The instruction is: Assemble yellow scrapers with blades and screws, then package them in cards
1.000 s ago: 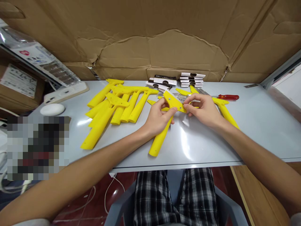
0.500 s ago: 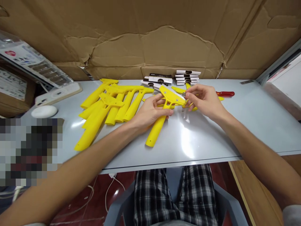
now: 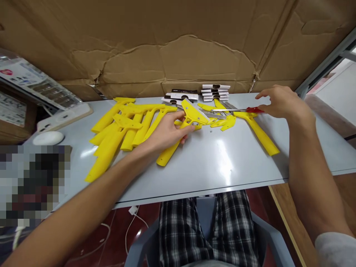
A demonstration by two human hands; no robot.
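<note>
My left hand (image 3: 171, 129) is closed around a yellow plastic scraper (image 3: 191, 112), its head up and its handle slanting down to the left. A metal blade edge shows along the head. Over at the right, my right hand (image 3: 282, 102) is at the red handle of a screwdriver (image 3: 251, 109), thumb by the handle's end and index finger apart from it. The screwdriver lies across loose yellow head plates (image 3: 228, 123) and metal blades (image 3: 213, 115). Below these, a small screw (image 3: 211, 131) rests on the table. Another yellow scraper handle (image 3: 263, 137) lies beneath the screwdriver's handle.
Several yellow scraper handles (image 3: 111, 142) are heaped at the left. Small blade packets (image 3: 215, 92) are stacked at the back, before a cardboard wall (image 3: 205, 55). A white mouse (image 3: 48, 138) and a power strip (image 3: 65, 116) sit at the table's (image 3: 194, 176) left end.
My right hand has left the scraper head and moved right to the screwdriver's handle. The left hand still holds the scraper. The loose plates and the other handle are now uncovered.
</note>
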